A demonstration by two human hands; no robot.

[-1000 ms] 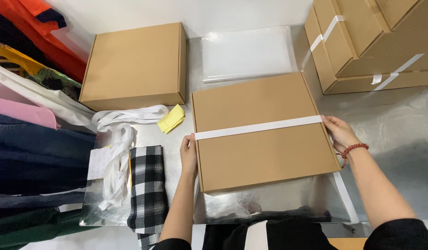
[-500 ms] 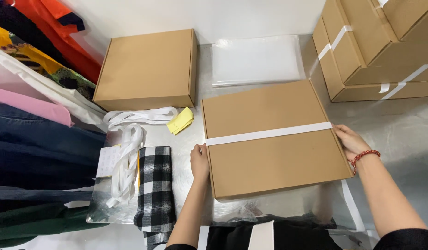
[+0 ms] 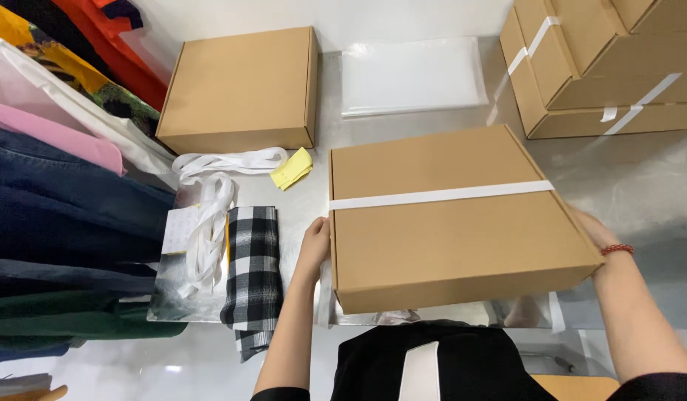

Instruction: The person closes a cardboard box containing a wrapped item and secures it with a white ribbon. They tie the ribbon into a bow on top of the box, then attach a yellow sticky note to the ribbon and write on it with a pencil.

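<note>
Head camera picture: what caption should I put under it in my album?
Two hands, left hand and right hand, grip a strapped cardboard box by its sides above a shiny table.

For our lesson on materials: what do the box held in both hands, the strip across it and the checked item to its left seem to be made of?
Box: brown cardboard, matte, with crisp folded edges. Strip: smooth white band, probably tape or plastic strapping; which one is unclear. Checked item: black-and-white woven fabric, soft and folded.
</note>
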